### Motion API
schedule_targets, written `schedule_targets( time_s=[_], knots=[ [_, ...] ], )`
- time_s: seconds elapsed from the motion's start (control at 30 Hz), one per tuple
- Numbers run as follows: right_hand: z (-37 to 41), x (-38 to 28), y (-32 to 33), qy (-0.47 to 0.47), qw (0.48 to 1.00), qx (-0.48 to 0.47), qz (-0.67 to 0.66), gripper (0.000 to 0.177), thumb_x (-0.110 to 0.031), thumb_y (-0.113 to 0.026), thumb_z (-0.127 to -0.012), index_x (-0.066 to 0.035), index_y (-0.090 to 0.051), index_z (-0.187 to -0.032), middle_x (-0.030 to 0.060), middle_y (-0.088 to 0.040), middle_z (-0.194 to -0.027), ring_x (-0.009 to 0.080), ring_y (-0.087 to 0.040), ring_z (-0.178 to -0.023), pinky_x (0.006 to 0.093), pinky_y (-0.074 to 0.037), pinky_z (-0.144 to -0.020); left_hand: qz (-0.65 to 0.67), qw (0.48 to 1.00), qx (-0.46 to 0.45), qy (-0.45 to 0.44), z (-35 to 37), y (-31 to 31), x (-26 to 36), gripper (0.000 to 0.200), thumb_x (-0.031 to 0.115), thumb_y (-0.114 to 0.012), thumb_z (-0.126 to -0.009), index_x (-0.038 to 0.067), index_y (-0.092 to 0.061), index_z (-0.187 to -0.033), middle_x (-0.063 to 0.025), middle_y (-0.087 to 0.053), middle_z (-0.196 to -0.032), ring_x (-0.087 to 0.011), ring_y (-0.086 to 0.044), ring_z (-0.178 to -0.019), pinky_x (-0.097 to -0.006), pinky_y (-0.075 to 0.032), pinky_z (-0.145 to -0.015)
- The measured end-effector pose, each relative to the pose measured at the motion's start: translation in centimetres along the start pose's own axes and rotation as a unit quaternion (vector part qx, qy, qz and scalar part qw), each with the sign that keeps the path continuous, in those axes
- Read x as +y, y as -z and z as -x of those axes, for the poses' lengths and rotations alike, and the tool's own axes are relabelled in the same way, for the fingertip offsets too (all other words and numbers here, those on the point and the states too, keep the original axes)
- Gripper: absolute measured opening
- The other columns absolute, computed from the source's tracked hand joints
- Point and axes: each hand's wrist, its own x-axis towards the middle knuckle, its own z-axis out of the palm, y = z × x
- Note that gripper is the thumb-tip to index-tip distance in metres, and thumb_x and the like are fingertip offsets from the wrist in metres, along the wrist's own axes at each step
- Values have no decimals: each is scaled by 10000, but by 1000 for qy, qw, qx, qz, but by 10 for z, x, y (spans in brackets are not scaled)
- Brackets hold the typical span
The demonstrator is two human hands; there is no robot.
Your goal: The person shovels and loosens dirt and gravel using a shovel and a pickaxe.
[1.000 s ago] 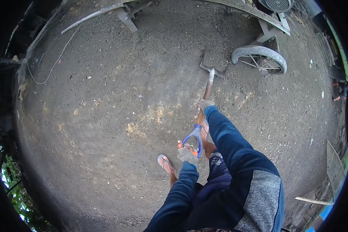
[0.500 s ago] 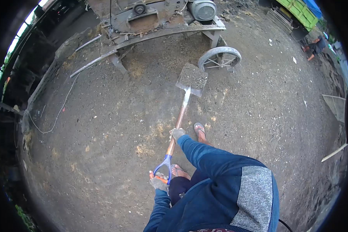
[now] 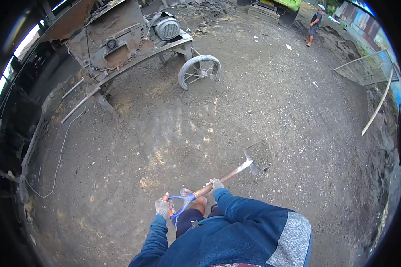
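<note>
A shovel (image 3: 233,173) with a wooden shaft and a blue D-shaped handle lies across in front of my body. My left hand (image 3: 163,207), in a grey glove, is closed round the orange grip of the D-handle. Further along, my gloved right hand (image 3: 216,184) wraps round the middle of the shaft. The metal blade (image 3: 255,167) points right, low over the gravelly ground, and its face blends with the dark dirt around it.
A rusty machine with a motor (image 3: 167,28) and a spoked wheel (image 3: 199,72) stands at upper left. Another person (image 3: 315,25) stands far right, near a green truck (image 3: 291,4). A mesh panel (image 3: 365,69) and a pale pole (image 3: 378,107) lean at right.
The shovel has swung from pointing ahead to pointing right, and the heap of dirt seen on its blade no longer shows there. My view has turned right; the other person now stands upright.
</note>
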Motion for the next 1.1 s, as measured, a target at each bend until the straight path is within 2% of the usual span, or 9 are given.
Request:
schedule_targets(
  time_s=[0.2,0.33,0.43,0.53,0.63,0.7,0.9,0.97,1.1],
  knots=[
    [85,-123,328,169,951,150,-209,246,-187,-627,-848,-136,-488,-1045,111,-575,-888,331,-574,-801,563,-485,-766,-199,946,-251,51,59,-219,-120,360,373,-640,-887,52,-564,-743,-82,-521,-558,-211,-456,-349,-385,-404,-313],
    [271,-164,474,366,811,229,-395,155,-294,-566,-839,-153,-508,-868,23,-540,-759,226,-549,-711,424,-483,-699,-378,775,-501,75,172,-364,-213,438,464,-667,-859,61,-555,-730,-68,-510,-523,-214,-490,-364,-376,-372,-328],
    [364,-152,567,428,764,225,-427,224,-359,-583,-802,-154,-503,-842,16,-539,-767,214,-551,-722,416,-472,-708,-478,594,-644,-65,319,-397,-198,377,416,-669,-852,55,-568,-818,-80,-562,-592,-177,-560,-472,-342,-441,-439],
    [390,-118,614,404,775,182,-449,245,-377,-596,-772,-161,-510,-849,15,-546,-808,220,-554,-760,416,-465,-745,-432,476,-745,-177,350,-402,-251,396,403,-713,-797,54,-619,-956,-84,-609,-690,-167,-605,-575,-331,-463,-493],
    [380,-91,560,338,774,245,-476,242,-369,-597,-758,-171,-525,-876,3,-560,-871,224,-553,-807,415,-461,-805,-499,461,-730,-72,360,-387,-227,403,374,-741,-778,51,-627,-989,-69,-612,-715,-157,-599,-597,-313,-452,-489],
    [351,-81,515,291,786,304,-452,241,-346,-582,-770,-167,-555,-929,11,-590,-921,228,-569,-843,435,-471,-830,-474,511,-717,-11,341,-376,-214,387,349,-758,-769,46,-632,-974,-61,-618,-723,-148,-582,-583,-302,-436,-482],
    [181,-80,404,75,961,-43,-262,290,-292,-531,-850,-138,-589,-1089,84,-633,-1098,273,-608,-994,477,-468,-922,-430,680,-585,-103,289,-312,-109,375,338,-767,-771,54,-619,-967,-46,-605,-723,-116,-553,-573,-265,-416,-492],
    [161,-80,333,146,965,-216,-39,249,-296,-524,-872,-109,-574,-1028,97,-631,-1043,300,-607,-972,500,-471,-915,-352,751,-550,-99,283,-269,-78,381,331,-768,-770,44,-605,-961,-45,-599,-728,-116,-560,-585,-256,-423,-504],
    [197,-90,153,-13,989,-117,92,116,-247,-567,-854,-151,-520,-900,53,-591,-884,273,-593,-842,466,-499,-820,-240,854,-430,-166,284,-177,-23,384,312,-766,-772,28,-576,-947,-38,-585,-742,-124,-571,-596,-255,-441,-515]
  ],
)
